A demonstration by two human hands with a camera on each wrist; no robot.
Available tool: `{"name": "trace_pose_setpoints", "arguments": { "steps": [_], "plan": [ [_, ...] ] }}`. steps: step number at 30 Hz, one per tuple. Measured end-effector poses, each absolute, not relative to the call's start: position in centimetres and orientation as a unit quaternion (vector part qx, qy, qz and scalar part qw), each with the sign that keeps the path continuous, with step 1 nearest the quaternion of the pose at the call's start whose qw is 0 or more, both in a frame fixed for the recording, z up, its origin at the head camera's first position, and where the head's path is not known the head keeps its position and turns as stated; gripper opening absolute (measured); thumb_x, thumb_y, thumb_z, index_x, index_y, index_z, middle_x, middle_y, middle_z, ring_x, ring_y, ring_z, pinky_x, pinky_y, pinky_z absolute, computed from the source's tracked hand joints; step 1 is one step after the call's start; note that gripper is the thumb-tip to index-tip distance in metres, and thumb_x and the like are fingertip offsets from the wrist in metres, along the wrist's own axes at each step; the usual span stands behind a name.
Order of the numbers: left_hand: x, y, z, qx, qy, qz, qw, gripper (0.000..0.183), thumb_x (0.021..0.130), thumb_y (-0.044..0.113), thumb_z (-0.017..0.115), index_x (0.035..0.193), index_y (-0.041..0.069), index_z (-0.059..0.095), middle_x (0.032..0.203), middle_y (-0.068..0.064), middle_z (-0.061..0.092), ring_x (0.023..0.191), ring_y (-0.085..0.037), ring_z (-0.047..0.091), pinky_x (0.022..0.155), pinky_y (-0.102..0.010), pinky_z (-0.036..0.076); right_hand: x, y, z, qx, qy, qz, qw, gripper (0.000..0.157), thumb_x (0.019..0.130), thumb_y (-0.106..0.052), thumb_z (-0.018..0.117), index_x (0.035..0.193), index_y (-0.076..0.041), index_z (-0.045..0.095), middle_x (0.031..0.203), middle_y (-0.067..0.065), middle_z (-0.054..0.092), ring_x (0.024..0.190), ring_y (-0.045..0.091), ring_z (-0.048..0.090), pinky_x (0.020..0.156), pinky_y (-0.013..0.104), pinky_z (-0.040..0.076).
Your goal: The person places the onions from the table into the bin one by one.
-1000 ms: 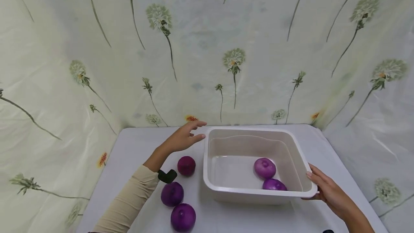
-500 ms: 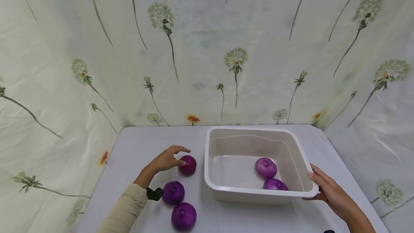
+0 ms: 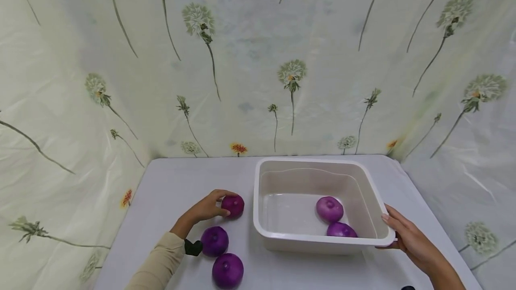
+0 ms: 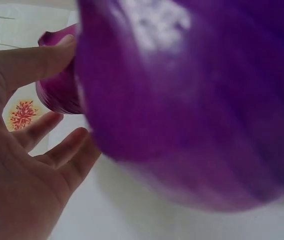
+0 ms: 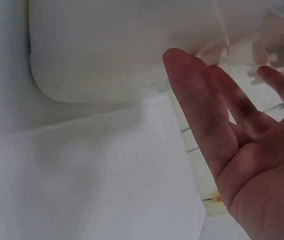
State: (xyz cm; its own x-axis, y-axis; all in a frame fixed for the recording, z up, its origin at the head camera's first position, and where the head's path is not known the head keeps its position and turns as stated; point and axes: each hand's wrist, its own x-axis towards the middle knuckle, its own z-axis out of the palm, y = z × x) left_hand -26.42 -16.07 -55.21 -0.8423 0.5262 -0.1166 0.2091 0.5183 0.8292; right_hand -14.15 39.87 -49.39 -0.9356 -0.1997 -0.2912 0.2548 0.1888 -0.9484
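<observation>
On the left of the table, my left hand has its thumb and fingers round a reddish-purple red onion. In the left wrist view that onion shows between thumb and fingers, partly covered by a darker onion close to the camera. Two darker purple onions, one behind the other, stand nearer me. My right hand grips the right front corner of a white plastic bin, thumb over the rim and fingers beneath. The bin's underside fills the upper right wrist view.
Inside the bin, toward its right side, lie two purple onions, one farther back and one partly hidden by the front wall. A white cloth covers the table. Dandelion-printed curtains enclose the back and sides.
My left hand has come back from beside the bin's far left corner, down and left, and closed its fingers round the reddish onion. The right hand and bin have stayed put.
</observation>
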Motion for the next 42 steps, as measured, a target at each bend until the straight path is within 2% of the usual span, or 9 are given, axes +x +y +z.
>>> {"name": "trace_pose_setpoints", "arguments": {
  "steps": [3,9,13,16,29,35,42],
  "plan": [
    [-26.5,-15.9,-55.5,0.206,0.853,0.444,0.184,0.055,0.087,0.013,0.077,0.139,0.016,0.058,0.148,-0.019,0.046,0.130,-0.047,0.048,0.101,-0.061,0.046,-14.1,39.9,-49.5,0.016,0.750,-0.636,0.178,0.054,0.111,-0.032,0.029,0.161,-0.023,0.012,0.114,-0.025,0.063,0.093,0.019,0.072,0.077,0.042,0.061],
    [-26.5,-15.6,-55.8,0.188,0.849,0.455,0.190,0.056,0.087,0.014,0.078,0.138,0.019,0.057,0.147,-0.019,0.046,0.128,-0.049,0.050,0.094,-0.055,0.052,-14.0,39.9,-49.7,0.012,0.748,-0.639,0.180,0.051,0.111,-0.034,0.030,0.160,-0.030,0.017,0.114,-0.025,0.062,0.094,0.018,0.073,0.078,0.042,0.061],
    [-26.6,-15.4,-55.8,0.174,0.848,0.463,0.192,0.055,0.087,0.014,0.077,0.137,0.022,0.057,0.145,-0.016,0.050,0.127,-0.046,0.052,0.090,-0.050,0.054,-14.0,39.8,-49.6,0.014,0.750,-0.638,0.176,0.055,0.110,-0.034,0.031,0.161,-0.022,0.013,0.114,-0.026,0.062,0.094,0.019,0.072,0.078,0.043,0.061],
    [-26.6,-15.3,-55.8,0.169,0.846,0.469,0.191,0.054,0.087,0.015,0.077,0.137,0.022,0.057,0.144,-0.015,0.052,0.126,-0.045,0.053,0.091,-0.050,0.053,-14.0,39.6,-49.5,0.027,0.755,-0.632,0.174,0.059,0.110,-0.036,0.032,0.161,-0.016,0.011,0.113,-0.026,0.062,0.094,0.020,0.072,0.078,0.043,0.061],
    [-26.3,-15.4,-55.7,0.160,0.851,0.465,0.182,0.054,0.087,0.021,0.078,0.137,0.023,0.057,0.144,-0.015,0.052,0.121,-0.040,0.057,0.086,-0.046,0.054,-13.9,39.6,-49.4,0.033,0.757,-0.629,0.173,0.060,0.110,-0.037,0.033,0.161,-0.015,0.012,0.113,-0.024,0.062,0.095,0.021,0.072,0.079,0.044,0.061],
    [-26.4,-16.1,-54.6,0.170,0.844,0.479,0.172,0.054,0.089,0.023,0.077,0.139,0.021,0.056,0.147,-0.015,0.050,0.119,-0.039,0.059,0.089,-0.047,0.053,-14.0,39.6,-49.1,0.028,0.763,-0.624,0.168,0.063,0.110,-0.037,0.034,0.161,-0.010,0.009,0.113,-0.024,0.061,0.096,0.022,0.072,0.079,0.046,0.061],
    [-26.6,-17.1,-52.4,0.164,0.840,0.492,0.163,0.057,0.089,0.025,0.077,0.141,0.022,0.054,0.148,-0.014,0.049,0.123,-0.040,0.056,0.089,-0.045,0.055,-13.9,39.6,-49.1,0.014,0.763,-0.624,0.166,0.060,0.110,-0.035,0.033,0.161,-0.013,0.011,0.115,-0.025,0.060,0.097,0.021,0.072,0.078,0.046,0.061]
  ]
}}
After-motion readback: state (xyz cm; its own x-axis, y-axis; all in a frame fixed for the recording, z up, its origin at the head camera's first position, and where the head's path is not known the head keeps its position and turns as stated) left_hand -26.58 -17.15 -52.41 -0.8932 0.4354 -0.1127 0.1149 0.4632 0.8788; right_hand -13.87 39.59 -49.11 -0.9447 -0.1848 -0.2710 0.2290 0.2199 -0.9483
